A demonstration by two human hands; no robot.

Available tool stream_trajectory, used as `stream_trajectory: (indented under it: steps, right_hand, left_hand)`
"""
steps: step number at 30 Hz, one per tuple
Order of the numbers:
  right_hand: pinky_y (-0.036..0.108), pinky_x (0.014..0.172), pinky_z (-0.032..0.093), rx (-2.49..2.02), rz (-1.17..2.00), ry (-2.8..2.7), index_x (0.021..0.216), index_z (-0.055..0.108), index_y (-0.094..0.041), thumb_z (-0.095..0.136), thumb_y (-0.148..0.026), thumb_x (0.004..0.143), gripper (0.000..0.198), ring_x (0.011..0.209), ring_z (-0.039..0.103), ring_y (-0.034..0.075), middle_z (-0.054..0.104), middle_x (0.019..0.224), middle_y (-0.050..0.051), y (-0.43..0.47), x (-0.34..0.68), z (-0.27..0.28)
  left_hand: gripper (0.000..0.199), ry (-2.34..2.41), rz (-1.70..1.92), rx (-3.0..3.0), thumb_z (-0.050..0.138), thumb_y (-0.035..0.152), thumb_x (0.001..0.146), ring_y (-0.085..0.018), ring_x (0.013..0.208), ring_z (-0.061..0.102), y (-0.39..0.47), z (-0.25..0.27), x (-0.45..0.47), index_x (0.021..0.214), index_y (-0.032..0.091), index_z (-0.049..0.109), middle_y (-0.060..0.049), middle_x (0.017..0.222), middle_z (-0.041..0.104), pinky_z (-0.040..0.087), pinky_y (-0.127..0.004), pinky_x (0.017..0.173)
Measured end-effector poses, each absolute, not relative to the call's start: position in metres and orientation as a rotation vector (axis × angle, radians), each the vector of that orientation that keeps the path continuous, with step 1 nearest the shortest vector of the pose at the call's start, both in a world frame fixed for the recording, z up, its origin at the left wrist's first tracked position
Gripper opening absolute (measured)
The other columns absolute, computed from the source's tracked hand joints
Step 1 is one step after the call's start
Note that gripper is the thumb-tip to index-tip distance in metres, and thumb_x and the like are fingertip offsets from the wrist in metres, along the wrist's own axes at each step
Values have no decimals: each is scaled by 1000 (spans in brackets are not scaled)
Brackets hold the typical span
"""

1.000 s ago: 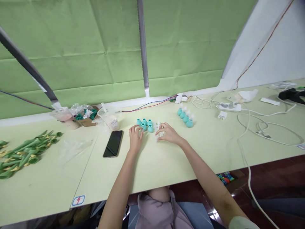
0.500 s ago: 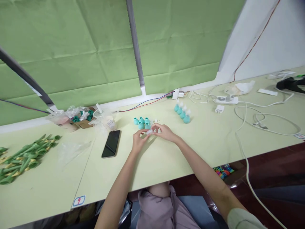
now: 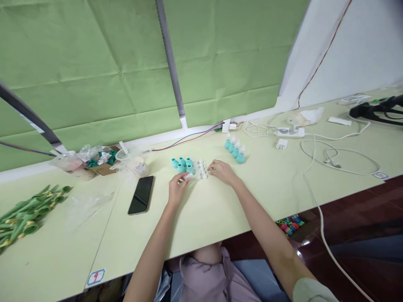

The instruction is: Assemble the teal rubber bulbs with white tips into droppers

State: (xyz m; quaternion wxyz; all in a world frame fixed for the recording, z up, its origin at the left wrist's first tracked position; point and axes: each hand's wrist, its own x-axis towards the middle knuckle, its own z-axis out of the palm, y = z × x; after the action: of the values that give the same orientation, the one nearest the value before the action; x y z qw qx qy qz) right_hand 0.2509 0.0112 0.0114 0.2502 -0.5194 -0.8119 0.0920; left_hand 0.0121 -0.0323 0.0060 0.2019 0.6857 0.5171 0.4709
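Observation:
My left hand (image 3: pixel 176 188) pinches a small translucent white plastic piece (image 3: pixel 188 176) between thumb and fingers, just in front of several open-topped turquoise bottles (image 3: pixel 181 167). Beside them lies a scatter of small white parts (image 3: pixel 201 168). At the right edge of that scatter is my right hand (image 3: pixel 222 173), palm down, its fingertips drawn together at the tabletop. Whatever may be between those fingertips is too small to make out. Farther back to the right stands a row of turquoise bottles with pointed white tops (image 3: pixel 236 152).
A black phone (image 3: pixel 141 195) lies left of my left hand. Behind it are a lidded drink cup (image 3: pixel 138 165) and a cardboard box (image 3: pixel 106 168). Green tubular pieces (image 3: pixel 34 209) cover the far left. A white power strip (image 3: pixel 289 132) and loose cables occupy the right.
My hands were together on the translucent piece and have now parted. The left keeps the piece; the right has moved to the small white parts, which are now uncovered. The view has shifted slightly.

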Motion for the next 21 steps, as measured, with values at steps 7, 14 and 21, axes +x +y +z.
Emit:
stream_trajectory:
  steps: [7, 14, 21]
  right_hand:
    - [25, 66, 36, -1455, 192, -2231, 82, 66, -24, 61, -22, 78, 7, 87, 55, 16, 61, 88, 2, 14, 253, 7]
    - [27, 68, 38, -1302, 257, -1980, 80, 66, -23, 61, -30, 78, 9, 82, 53, 16, 63, 83, 2, 6, 239, 26]
    - [30, 79, 41, -886, 347, -2105, 83, 67, -26, 59, -34, 80, 12, 89, 52, 17, 64, 87, 2, -20, 197, 33]
  left_hand:
    - [26, 1446, 1295, 1966, 57, 36, 75, -16, 74, 56, -34, 6, 14, 95, 20, 66, -5, 92, 67, 45, -30, 68]
    - [27, 1380, 1297, 1997, 61, 36, 72, -17, 75, 57, -35, 5, 17, 92, 19, 66, -6, 92, 67, 46, -31, 69]
    - [32, 1334, 1259, 1995, 60, 33, 74, -14, 69, 54, -38, 7, 18, 103, 19, 64, -6, 87, 65, 47, -30, 69]
